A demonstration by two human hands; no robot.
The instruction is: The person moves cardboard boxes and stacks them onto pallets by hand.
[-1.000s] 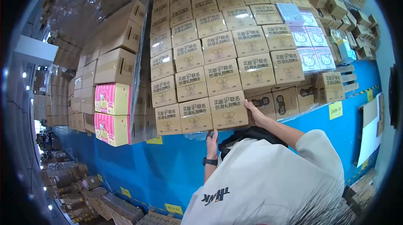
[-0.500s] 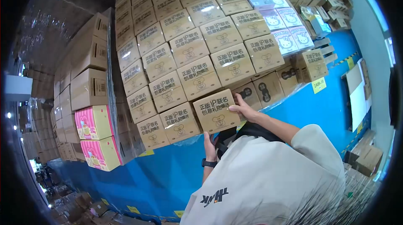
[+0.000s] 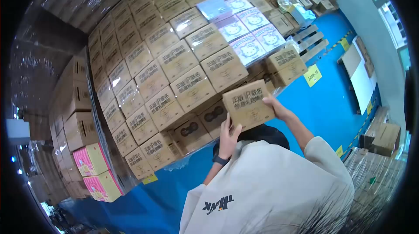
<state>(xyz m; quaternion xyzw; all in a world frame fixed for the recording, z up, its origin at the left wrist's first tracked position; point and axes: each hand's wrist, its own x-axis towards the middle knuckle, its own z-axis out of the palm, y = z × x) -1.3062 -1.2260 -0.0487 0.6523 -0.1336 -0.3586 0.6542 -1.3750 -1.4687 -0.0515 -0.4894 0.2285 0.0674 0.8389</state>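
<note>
A brown cardboard box point(image 3: 248, 105) with dark printed lettering and a cartoon drawing is held in front of my body, off the stack. My left hand point(image 3: 229, 140), a dark band on its wrist, grips the lower left side. On the opposite side, my right hand point(image 3: 278, 108) has its thumb on the printed face; its other fingers are hidden behind. Matching boxes stand in a stack point(image 3: 170, 61) beyond. Below its front, a gap shows boxes with black round markings point(image 3: 192, 130).
White Hello Kitty boxes point(image 3: 248, 48) sit at the stack's right. Pink and yellow boxes point(image 3: 102, 186) stand at the lower left. A yellow floor label point(image 3: 312, 76) lies on the blue floor point(image 3: 325, 111). White and brown boards point(image 3: 360, 77) are at the right.
The box has come out of the stack's lower front row and moved right, towards my body, in both hands. A gap shows where it stood. The view has shifted right.
</note>
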